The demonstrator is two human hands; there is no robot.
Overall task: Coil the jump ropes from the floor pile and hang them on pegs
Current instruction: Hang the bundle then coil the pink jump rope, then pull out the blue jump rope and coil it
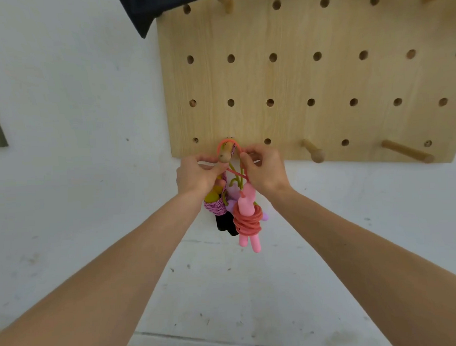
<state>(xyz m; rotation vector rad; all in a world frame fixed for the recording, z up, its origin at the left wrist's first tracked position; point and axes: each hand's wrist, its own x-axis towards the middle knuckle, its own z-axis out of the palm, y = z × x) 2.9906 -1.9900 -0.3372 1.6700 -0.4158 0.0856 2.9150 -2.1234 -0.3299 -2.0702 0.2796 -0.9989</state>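
Left hand (195, 174), right hand (266, 168); each grip a pinch on coral rope (248, 221) looped over peg (224, 153)

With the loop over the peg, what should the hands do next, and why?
Probably release: the left hand and right hand pinch the coral rope loop, which already sits over the round-tipped wooden peg, with its coiled pink-handled bundle hanging below.

Both forearms (355, 248) are bare to the view's edge, as are the left hand (197, 177) and right hand (268, 171).
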